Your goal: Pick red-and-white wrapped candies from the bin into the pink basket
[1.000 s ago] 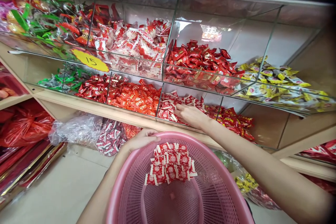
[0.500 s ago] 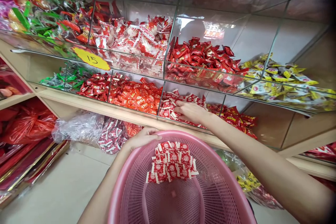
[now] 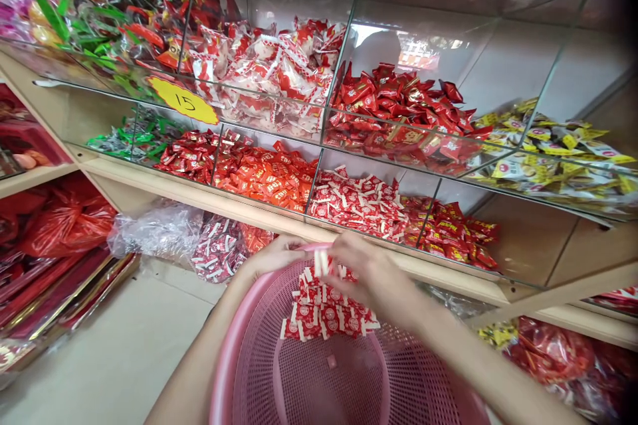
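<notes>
A pink mesh basket [image 3: 226, 345] fills the lower middle, its near part cut off by the frame. My left hand [image 3: 279, 255] is closed on the basket's far rim, at its left side. My right hand [image 3: 361, 269] hangs over the basket's far end, fingers closed on red-and-white wrapped candy [image 3: 321, 263]. Beneath it, more such candies [image 3: 319, 320] lie in rows against the basket's far wall, partly covered by the hand. Behind the basket, a low shelf compartment holds a heap of the same red-and-white candy [image 3: 356, 202].
Glass-fronted shelves hold orange-red candy [image 3: 274, 176], red candy [image 3: 399, 106] and yellow packets [image 3: 558, 139]. A yellow price tag [image 3: 183, 99] reads 15. Clear plastic bags [image 3: 154, 236] lie on the floor below, beside a red bag [image 3: 70, 219].
My right hand has moved from the shelf's candy heap back over the basket, bringing candy with it. My left hand stays on the rim. The view has shifted slightly.
</notes>
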### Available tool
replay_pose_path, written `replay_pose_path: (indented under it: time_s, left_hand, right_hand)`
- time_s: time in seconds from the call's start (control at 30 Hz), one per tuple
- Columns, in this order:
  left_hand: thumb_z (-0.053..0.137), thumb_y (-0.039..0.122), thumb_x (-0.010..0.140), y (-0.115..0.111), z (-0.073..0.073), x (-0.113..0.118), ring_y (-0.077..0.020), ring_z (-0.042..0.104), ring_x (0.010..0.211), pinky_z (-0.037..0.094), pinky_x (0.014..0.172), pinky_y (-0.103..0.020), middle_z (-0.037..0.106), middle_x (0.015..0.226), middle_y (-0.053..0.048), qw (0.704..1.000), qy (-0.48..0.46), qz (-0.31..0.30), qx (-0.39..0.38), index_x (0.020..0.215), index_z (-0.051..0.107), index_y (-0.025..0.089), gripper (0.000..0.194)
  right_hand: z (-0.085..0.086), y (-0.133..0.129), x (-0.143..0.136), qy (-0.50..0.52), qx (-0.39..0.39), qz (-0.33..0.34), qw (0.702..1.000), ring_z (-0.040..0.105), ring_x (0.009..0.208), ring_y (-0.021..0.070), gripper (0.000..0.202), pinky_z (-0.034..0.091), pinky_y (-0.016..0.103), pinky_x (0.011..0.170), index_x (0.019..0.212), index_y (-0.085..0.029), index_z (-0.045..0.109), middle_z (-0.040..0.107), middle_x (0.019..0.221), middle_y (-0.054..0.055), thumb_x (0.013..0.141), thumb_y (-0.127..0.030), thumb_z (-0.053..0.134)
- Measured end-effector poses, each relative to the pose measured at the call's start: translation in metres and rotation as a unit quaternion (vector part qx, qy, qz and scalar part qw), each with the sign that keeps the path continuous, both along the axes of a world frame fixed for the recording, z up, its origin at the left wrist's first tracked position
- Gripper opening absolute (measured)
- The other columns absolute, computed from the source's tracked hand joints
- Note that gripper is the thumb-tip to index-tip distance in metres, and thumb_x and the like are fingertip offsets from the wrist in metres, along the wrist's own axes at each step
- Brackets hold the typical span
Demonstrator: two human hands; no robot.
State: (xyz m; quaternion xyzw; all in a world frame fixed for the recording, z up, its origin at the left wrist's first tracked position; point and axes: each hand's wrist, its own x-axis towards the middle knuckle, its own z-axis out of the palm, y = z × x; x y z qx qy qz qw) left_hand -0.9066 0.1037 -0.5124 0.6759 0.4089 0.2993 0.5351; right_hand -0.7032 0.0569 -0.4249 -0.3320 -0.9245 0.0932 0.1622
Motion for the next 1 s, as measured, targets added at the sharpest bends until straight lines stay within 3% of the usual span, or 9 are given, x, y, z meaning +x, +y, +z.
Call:
replay_pose_path:
  time_s: [0.17, 0.33, 0.6, 1.0]
  left_hand:
    - [0.055, 0.035, 0.071, -0.003, 0.002, 0.0, -0.0136, 0.052, 0.067, 0.037, 0.058, -0.021, 0.062, 0.076, -0.001, 1.0, 0.012, 0.014, -0.006, 0.085, 0.064, 0.011, 0.029]
    - [0.056, 0.035, 0.069, -0.002, 0.001, 0.0, -0.0135, 0.051, 0.065, 0.037, 0.058, -0.021, 0.061, 0.075, -0.001, 0.999, 0.028, 0.026, 0.002, 0.085, 0.064, 0.01, 0.031]
    - [0.056, 0.031, 0.07, 0.001, -0.006, -0.002, -0.0148, 0.053, 0.069, 0.038, 0.06, -0.022, 0.063, 0.081, -0.003, 1.0, 0.002, 0.017, -0.004, 0.091, 0.064, 0.01, 0.031]
    - [0.059, 0.036, 0.069, -0.002, -0.001, -0.001, -0.015, 0.055, 0.07, 0.039, 0.063, -0.022, 0.064, 0.079, -0.004, 1.0, -0.01, 0.015, -0.003, 0.093, 0.064, 0.01, 0.036]
  right_hand:
    - [-0.06, -0.032, -0.029, -0.071, -0.061, 0.064, 0.994, 0.047, 0.08, 0.0139, 0.016, 0.039, 0.025, 0.068, 0.081, -0.018, 0.054, 0.05, 0.086, 0.002, 0.079, -0.034, 0.05]
    - [-0.09, -0.03, -0.054, -0.076, -0.036, 0.045, 0.995, 0.047, 0.08, 0.0156, 0.018, 0.039, 0.027, 0.069, 0.08, -0.018, 0.054, 0.05, 0.085, 0.002, 0.076, -0.035, 0.055]
    - [-0.102, -0.035, -0.067, -0.133, 0.014, 0.027, 0.991, 0.045, 0.085, 0.0189, 0.018, 0.037, 0.033, 0.076, 0.082, -0.017, 0.055, 0.051, 0.087, 0.004, 0.075, -0.033, 0.055]
    - [-0.101, -0.032, -0.075, -0.195, 0.046, 0.007, 0.98, 0.043, 0.085, 0.0209, 0.016, 0.034, 0.037, 0.077, 0.08, -0.014, 0.061, 0.054, 0.083, 0.008, 0.08, -0.023, 0.048]
